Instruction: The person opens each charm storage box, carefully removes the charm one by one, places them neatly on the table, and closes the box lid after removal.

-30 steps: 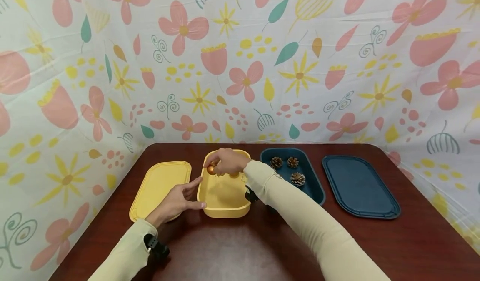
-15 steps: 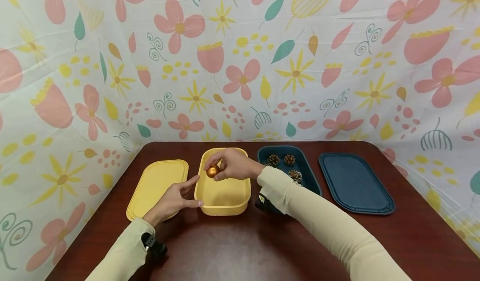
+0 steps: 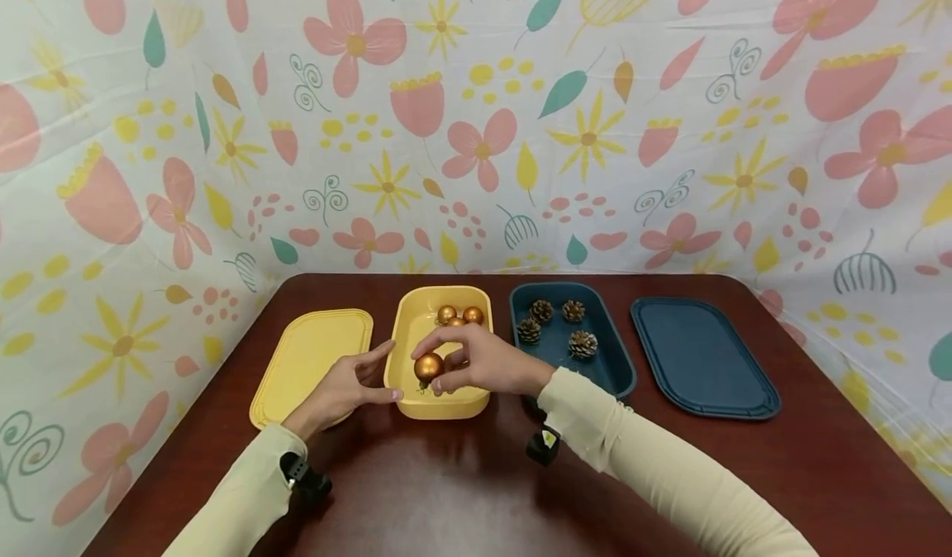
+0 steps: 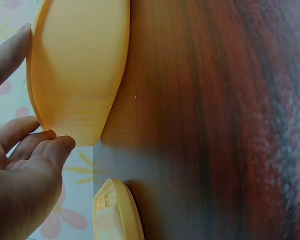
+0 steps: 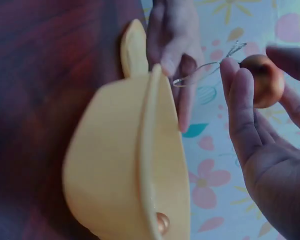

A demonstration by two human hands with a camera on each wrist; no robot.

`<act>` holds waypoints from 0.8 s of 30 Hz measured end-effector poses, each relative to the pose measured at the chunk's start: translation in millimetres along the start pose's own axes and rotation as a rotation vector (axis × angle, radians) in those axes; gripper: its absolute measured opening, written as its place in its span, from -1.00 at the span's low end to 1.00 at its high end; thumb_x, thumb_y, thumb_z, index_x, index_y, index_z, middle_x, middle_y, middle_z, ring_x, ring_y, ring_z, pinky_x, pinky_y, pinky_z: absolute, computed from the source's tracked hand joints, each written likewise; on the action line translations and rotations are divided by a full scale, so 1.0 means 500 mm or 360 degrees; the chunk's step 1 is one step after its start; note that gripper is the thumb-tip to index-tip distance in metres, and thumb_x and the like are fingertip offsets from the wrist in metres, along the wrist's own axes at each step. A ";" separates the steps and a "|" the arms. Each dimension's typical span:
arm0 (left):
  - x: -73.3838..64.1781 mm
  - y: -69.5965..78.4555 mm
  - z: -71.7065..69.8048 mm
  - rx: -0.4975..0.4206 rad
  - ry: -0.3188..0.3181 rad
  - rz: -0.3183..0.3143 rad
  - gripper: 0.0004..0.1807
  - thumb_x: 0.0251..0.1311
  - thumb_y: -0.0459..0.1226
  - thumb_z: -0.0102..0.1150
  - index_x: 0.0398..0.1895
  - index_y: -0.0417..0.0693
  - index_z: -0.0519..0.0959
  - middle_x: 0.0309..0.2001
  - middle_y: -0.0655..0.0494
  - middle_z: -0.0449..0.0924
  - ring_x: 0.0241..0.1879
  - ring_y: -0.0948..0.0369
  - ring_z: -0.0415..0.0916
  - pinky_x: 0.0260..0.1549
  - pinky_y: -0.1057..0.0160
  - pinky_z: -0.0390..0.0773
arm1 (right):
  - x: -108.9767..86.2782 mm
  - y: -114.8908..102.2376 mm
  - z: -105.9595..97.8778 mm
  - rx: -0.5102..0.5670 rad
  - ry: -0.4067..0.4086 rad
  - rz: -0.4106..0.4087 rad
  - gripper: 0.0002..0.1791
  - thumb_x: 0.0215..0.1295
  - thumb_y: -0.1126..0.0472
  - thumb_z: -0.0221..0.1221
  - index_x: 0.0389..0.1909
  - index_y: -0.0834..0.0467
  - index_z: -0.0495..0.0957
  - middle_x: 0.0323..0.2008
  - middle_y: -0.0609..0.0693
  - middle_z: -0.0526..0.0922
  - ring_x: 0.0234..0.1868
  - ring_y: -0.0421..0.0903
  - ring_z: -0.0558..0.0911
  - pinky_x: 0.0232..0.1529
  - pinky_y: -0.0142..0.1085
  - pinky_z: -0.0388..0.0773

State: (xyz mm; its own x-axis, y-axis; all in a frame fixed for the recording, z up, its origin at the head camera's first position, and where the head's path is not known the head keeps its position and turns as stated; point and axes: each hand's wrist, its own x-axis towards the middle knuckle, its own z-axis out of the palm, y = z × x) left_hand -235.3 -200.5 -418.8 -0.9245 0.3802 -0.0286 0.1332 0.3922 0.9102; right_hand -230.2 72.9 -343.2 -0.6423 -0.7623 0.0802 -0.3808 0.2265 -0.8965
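A shiny copper-coloured bauble (image 3: 429, 367) is pinched between the thumb and fingers of my right hand (image 3: 494, 363). In the right wrist view, a thin silvery loop hangs from this bauble (image 5: 270, 82). It is held above the front part of a yellow box (image 3: 446, 410). My left hand (image 3: 349, 387) touches the box's left side, thumb at the front corner and extended fingers along the rim. More copper baubles (image 3: 473, 315) lie at the back of the box, partly hidden by my right hand. The left wrist view shows my left fingers (image 4: 60, 150) against the yellow wall.
A yellow lid (image 3: 312, 363) lies left of the box. To the right stands a dark blue box (image 3: 621, 375) containing several pinecones (image 3: 583, 344), with a matching blue lid (image 3: 706, 359) beyond it. Flowered cloth (image 3: 476, 127) hangs behind the brown table (image 3: 431, 491).
My right hand has lifted the bauble from the back of the yellow box and brought it toward the front, uncovering other baubles and the pinecones. My left hand stays at the box's side.
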 end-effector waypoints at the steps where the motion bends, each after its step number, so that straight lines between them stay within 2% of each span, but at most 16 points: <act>1: 0.000 -0.001 0.000 -0.0004 0.0000 -0.0001 0.02 0.08 -0.20 0.50 0.57 -0.12 0.13 0.60 -0.08 0.04 0.57 -0.11 0.00 0.50 -0.12 0.15 | -0.003 0.002 0.005 0.0010 0.0004 -0.0010 -0.58 0.27 0.38 0.30 0.15 0.11 0.57 0.05 0.10 0.61 -0.28 0.03 0.76 -0.20 -0.24 0.73; 6: 0.000 -0.003 0.002 -0.0006 0.0016 0.0005 0.02 0.07 -0.20 0.51 0.57 -0.13 0.15 0.59 -0.08 0.06 0.56 -0.13 0.02 0.49 -0.14 0.16 | -0.013 0.014 0.035 -0.0067 0.0022 -0.0077 -0.59 0.22 0.37 0.34 0.11 0.15 0.61 0.02 0.12 0.66 -0.27 -0.15 0.74 -0.20 -0.36 0.69; 9: 0.001 0.001 0.002 -0.0018 0.0029 0.0010 0.02 0.06 -0.22 0.51 0.56 -0.14 0.15 0.58 -0.08 0.07 0.55 -0.12 0.03 0.49 -0.13 0.16 | -0.014 0.021 0.053 -0.0222 0.0008 -0.0116 -0.60 0.22 0.33 0.36 0.11 0.17 0.62 0.01 0.07 0.71 -0.22 -0.23 0.70 -0.14 -0.41 0.68; 14: 0.006 0.008 -0.001 -0.0040 0.0032 0.0027 0.01 0.06 -0.25 0.51 0.56 -0.16 0.15 0.58 -0.08 0.07 0.55 -0.11 0.03 0.48 -0.12 0.18 | -0.015 0.025 0.079 -0.0475 -0.0017 -0.0134 -0.60 0.22 0.26 0.39 0.08 0.13 0.61 -0.06 0.00 0.74 -0.26 -0.26 0.66 -0.13 -0.38 0.69; 18: 0.006 0.007 -0.001 -0.0036 0.0032 0.0028 0.00 0.07 -0.25 0.51 0.56 -0.15 0.16 0.58 -0.07 0.07 0.55 -0.13 0.04 0.47 -0.13 0.18 | -0.016 0.030 0.095 -0.0640 -0.0034 -0.0120 -0.66 0.22 0.20 0.40 -0.01 0.06 0.58 -0.14 -0.05 0.74 -0.26 -0.29 0.63 -0.13 -0.46 0.63; 24: 0.001 0.001 -0.002 -0.0006 0.0013 -0.0008 0.02 0.08 -0.20 0.50 0.57 -0.13 0.13 0.59 -0.06 0.05 0.55 -0.17 0.01 0.48 -0.17 0.16 | -0.016 0.042 0.117 -0.0862 -0.0075 -0.0119 -0.68 0.19 0.16 0.42 -0.07 0.08 0.59 -0.23 -0.09 0.75 -0.27 -0.34 0.60 -0.15 -0.56 0.55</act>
State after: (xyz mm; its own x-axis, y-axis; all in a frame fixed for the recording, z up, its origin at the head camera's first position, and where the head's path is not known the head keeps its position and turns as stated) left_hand -236.0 -201.1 -417.7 -0.9281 0.3713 -0.0295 0.1273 0.3906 0.9117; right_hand -194.4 48.2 -388.1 -0.5746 -0.8117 0.1046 -0.7202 0.4408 -0.5357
